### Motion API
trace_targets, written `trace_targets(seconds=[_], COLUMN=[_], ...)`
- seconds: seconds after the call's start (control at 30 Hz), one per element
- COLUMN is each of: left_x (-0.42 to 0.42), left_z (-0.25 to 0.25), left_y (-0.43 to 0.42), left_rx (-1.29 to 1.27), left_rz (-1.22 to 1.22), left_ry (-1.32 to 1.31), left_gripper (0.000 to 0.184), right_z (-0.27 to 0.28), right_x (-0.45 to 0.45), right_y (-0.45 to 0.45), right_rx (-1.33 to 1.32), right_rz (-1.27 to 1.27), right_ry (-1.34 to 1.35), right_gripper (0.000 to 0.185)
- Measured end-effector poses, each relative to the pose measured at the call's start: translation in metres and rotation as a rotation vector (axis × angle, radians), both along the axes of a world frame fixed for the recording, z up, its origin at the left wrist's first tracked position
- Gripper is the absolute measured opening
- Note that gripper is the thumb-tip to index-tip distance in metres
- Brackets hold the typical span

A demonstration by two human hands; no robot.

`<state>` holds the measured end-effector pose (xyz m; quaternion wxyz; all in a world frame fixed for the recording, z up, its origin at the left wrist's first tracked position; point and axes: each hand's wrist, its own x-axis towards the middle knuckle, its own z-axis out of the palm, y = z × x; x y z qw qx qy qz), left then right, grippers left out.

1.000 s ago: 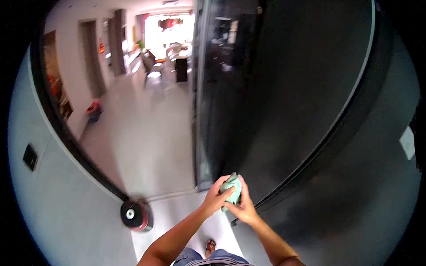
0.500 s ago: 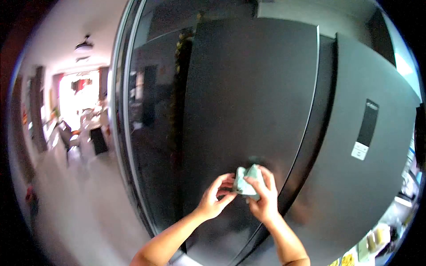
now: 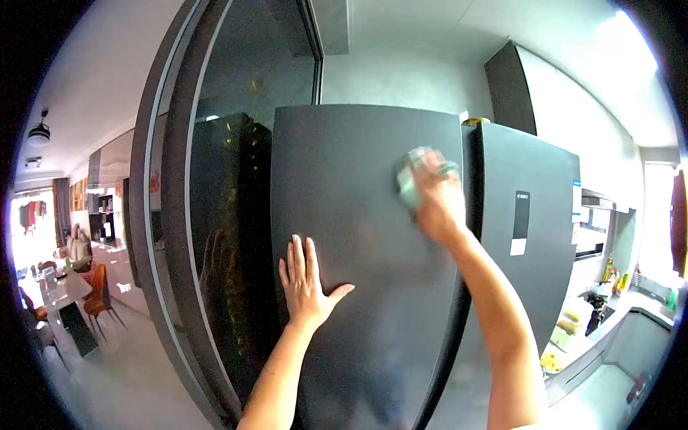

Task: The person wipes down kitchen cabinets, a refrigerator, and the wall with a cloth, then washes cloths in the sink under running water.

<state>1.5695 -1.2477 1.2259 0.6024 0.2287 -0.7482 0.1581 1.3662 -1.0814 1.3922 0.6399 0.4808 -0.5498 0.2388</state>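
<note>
A dark grey refrigerator door (image 3: 344,172) stands swung open in front of me. My left hand (image 3: 305,290) lies flat on its lower left part, fingers spread upward and thumb out to the right. Near the door's upper right edge, my right hand (image 3: 438,197) presses a pale green cleaning cloth (image 3: 408,188) against the surface. Motion blurs this hand and the cloth a little. The second refrigerator door (image 3: 502,287), with a dark label strip (image 3: 522,215), is to the right, past a dark gap.
A glass sliding door (image 3: 229,179) with a grey frame stands close on the left. Beyond it are a dining table (image 3: 68,290) and an orange chair (image 3: 100,294). At the right, a kitchen counter (image 3: 573,351) carries food containers and bottles, under white wall cabinets (image 3: 573,115).
My right hand has carried the cloth up to the door's upper right. My left hand has left the cloth and now rests flat on the door. The view has tilted upward.
</note>
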Motion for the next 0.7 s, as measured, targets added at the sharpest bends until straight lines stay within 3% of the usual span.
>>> trace_targets(seconds=[0.03,0.1,0.17,0.27,0.37,0.4,0.43,0.47,0.5,0.57,0.63,0.7], left_x=[0.0,0.001,0.004,0.014,0.022,0.025,0.029,0.031,0.034,0.037,0.036,0.032], left_z=[0.001,0.001,0.002,0.001,-0.008,-0.017,-0.029,-0.037,-0.043,-0.048,-0.055,-0.063], left_y=[-0.002,-0.003,0.001,0.004,-0.005,-0.005,-0.003,0.001,0.004,0.003,-0.008,-0.014], left_rx=[0.003,-0.013,-0.006,0.002,0.016,0.005,0.003,0.019,0.044,0.119,0.124,0.14], left_rz=[0.006,-0.04,-0.066,-0.127,-0.214,-0.237,-0.257,-0.255,-0.253,-0.23,-0.259,-0.29], left_ry=[0.005,0.036,0.043,0.07,0.176,0.232,0.29,0.301,0.297,0.304,0.386,0.453], left_gripper=[0.121,0.12,0.117,0.106,0.092,0.089,0.085,0.083,0.082,0.081,0.081,0.08], right_z=[0.016,0.049,0.06,0.018,0.006,0.016,0.035,0.054,0.069,0.095,0.091,0.053], right_x=[-0.044,-0.042,0.002,0.077,0.078,0.078,0.063,0.025,0.043,0.063,0.1,0.137], right_y=[-0.014,-0.034,-0.076,-0.099,-0.074,-0.058,-0.055,-0.079,-0.083,-0.114,-0.148,-0.153], right_rx=[-0.271,-0.453,-0.494,0.008,0.301,0.195,-0.012,-0.387,-0.542,-0.532,-0.291,0.069], right_rz=[-0.012,0.213,0.136,0.304,0.158,0.215,0.216,0.227,0.22,0.26,0.32,0.367], right_ry=[0.01,-0.206,-0.138,0.095,0.261,-0.002,-0.085,0.087,-0.122,-0.135,-0.051,0.043], right_gripper=[0.068,0.068,0.066,0.072,0.074,0.069,0.069,0.065,0.062,0.059,0.059,0.061])
